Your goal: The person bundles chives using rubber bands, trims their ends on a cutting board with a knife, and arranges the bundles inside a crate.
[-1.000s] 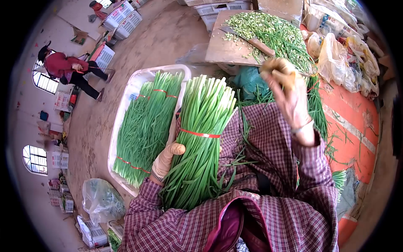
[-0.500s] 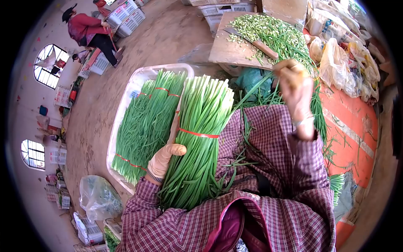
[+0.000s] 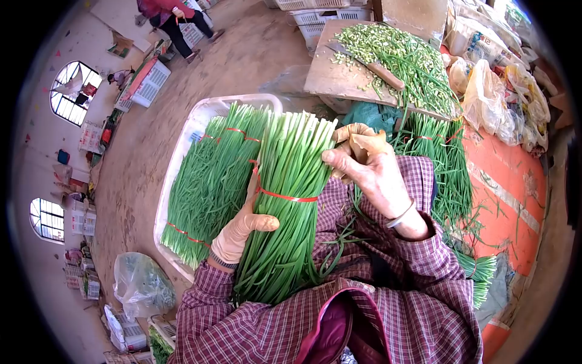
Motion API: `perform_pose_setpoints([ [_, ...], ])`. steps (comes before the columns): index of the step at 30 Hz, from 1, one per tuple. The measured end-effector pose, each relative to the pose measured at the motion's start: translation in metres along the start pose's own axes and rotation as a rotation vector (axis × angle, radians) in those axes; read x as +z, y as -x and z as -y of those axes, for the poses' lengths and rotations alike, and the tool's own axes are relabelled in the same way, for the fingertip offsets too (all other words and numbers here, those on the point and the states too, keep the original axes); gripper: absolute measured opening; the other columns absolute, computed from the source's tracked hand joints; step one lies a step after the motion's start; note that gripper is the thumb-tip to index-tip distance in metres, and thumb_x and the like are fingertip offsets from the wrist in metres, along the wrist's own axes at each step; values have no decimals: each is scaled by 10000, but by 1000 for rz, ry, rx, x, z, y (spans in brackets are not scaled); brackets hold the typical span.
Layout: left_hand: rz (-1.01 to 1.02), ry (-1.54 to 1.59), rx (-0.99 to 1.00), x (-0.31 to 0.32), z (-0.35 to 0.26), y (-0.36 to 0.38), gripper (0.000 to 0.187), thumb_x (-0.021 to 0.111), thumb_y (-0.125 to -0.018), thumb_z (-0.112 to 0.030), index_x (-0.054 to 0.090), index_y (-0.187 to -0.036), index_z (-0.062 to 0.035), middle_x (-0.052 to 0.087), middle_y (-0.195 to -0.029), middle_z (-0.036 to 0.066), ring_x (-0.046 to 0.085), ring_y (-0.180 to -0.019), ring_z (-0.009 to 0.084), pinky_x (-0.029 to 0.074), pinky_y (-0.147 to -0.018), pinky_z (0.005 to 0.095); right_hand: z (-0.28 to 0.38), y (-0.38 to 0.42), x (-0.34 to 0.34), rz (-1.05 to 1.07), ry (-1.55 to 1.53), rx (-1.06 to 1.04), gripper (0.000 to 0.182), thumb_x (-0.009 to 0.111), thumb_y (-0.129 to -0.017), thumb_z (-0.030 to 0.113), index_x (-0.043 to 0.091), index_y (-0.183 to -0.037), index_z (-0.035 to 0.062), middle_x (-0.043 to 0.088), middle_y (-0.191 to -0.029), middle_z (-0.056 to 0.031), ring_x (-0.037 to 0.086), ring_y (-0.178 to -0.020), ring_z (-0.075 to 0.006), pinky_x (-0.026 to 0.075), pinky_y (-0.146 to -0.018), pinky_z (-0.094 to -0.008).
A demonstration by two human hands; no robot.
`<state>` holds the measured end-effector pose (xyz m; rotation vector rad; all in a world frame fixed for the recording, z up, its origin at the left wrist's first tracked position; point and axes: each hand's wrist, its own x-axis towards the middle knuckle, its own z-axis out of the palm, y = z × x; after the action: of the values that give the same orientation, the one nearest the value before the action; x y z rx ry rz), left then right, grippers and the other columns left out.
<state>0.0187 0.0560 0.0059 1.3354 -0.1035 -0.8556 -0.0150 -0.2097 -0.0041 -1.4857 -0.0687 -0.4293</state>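
Observation:
A thick bundle of garlic chives (image 3: 285,224), tied with a red band, stands across my lap with its pale cut ends up. My left hand (image 3: 242,233), in a thin pale glove, wraps the bundle's left side below the band, thumb across the front. At the upper right edge of the bundle, my right hand (image 3: 370,164) is closed, thumb and curled fingers pinching at the outer stalks. Torn coverings show on its fingers. Loose leaves (image 3: 342,242) lie on my checked clothing beside the bundle.
A white crate (image 3: 182,139) on the left holds banded chives. Ahead, a board (image 3: 321,76) carries chopped stalks and a knife (image 3: 385,76). More chive bundles (image 3: 442,164) lie at right on an orange surface (image 3: 503,188), near plastic bags (image 3: 491,97). Another person (image 3: 176,27) stands far left.
My right hand has come down and left from beside the board to the bundle's upper edge; the long leaf it held out is no longer visible. The far person has moved right.

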Motion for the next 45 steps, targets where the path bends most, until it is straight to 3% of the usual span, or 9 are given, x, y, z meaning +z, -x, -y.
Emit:
perform_pose_setpoints([
  [7,55,-35,25,6,-5,1,1125,899,-690,-402,294,-1539,19,561,-1359,150,605,-1194,241,522,-1003,387,-6,1,-4,18,-166,136,189,739,-883,93,649,-896,-73,652,-911,-79,632,-644,-72,494,-575,-274],
  [13,38,-137,43,-16,13,-9,1150,908,-684,-420,288,-1547,17,551,-1383,141,591,-1217,240,507,-1022,381,-10,-8,-8,-58,471,-398,68,704,-726,46,647,-705,16,705,-864,-74,661,-668,-263,537,-630,-334],
  [16,16,-200,102,-14,13,-7,1163,917,-684,-429,289,-1550,26,552,-1384,118,584,-1201,209,503,-1010,357,-10,-22,-36,-35,766,-590,83,714,-732,63,652,-680,40,705,-852,-63,673,-709,-243,540,-646,-337],
  [20,20,-199,103,-25,18,-1,1162,928,-691,-418,294,-1547,45,555,-1375,80,565,-1160,147,485,-999,310,-11,-45,-109,-279,1242,-447,77,704,-842,125,742,-818,63,725,-968,-45,684,-757,-246,545,-654,-339],
  [22,89,-185,5,-26,14,-4,1165,929,-692,-400,283,-1551,49,550,-1380,69,551,-1162,135,467,-1010,298,-12,-44,-117,-403,1217,-519,117,693,-892,146,757,-865,53,735,-1056,-55,689,-761,-227,542,-650,-331],
  [24,125,-186,-50,-16,6,-7,1166,926,-691,-383,272,-1559,40,538,-1400,73,542,-1193,142,450,-1037,304,27,-27,-84,-239,831,-241,166,690,-916,167,760,-873,23,744,-1072,-60,692,-796,-187,545,-685,-313],
  [27,99,-190,69,14,-4,-10,1114,881,-685,-301,278,-1576,-14,479,-1484,111,465,-1358,230,346,-1161,379,22,-14,-41,-18,292,-221,138,725,-897,116,764,-877,-14,750,-1006,-116,688,-841,-194,540,-751,-293],
  [40,129,-158,19,29,-17,-8,1095,925,-682,-305,333,-1553,-5,433,-1532,109,405,-1421,249,288,-1209,390,0,-20,-18,151,60,-145,119,747,-846,81,718,-790,-20,700,-831,-100,654,-768,-194,512,-693,-346],
  [45,266,-184,123,-5,11,-27,1090,911,-721,-345,282,-1544,-6,486,-1467,168,525,-1306,296,441,-1102,452,1,-22,-20,82,384,-404,90,724,-809,109,714,-790,22,687,-849,-92,668,-788,-265,536,-713,-371],
])
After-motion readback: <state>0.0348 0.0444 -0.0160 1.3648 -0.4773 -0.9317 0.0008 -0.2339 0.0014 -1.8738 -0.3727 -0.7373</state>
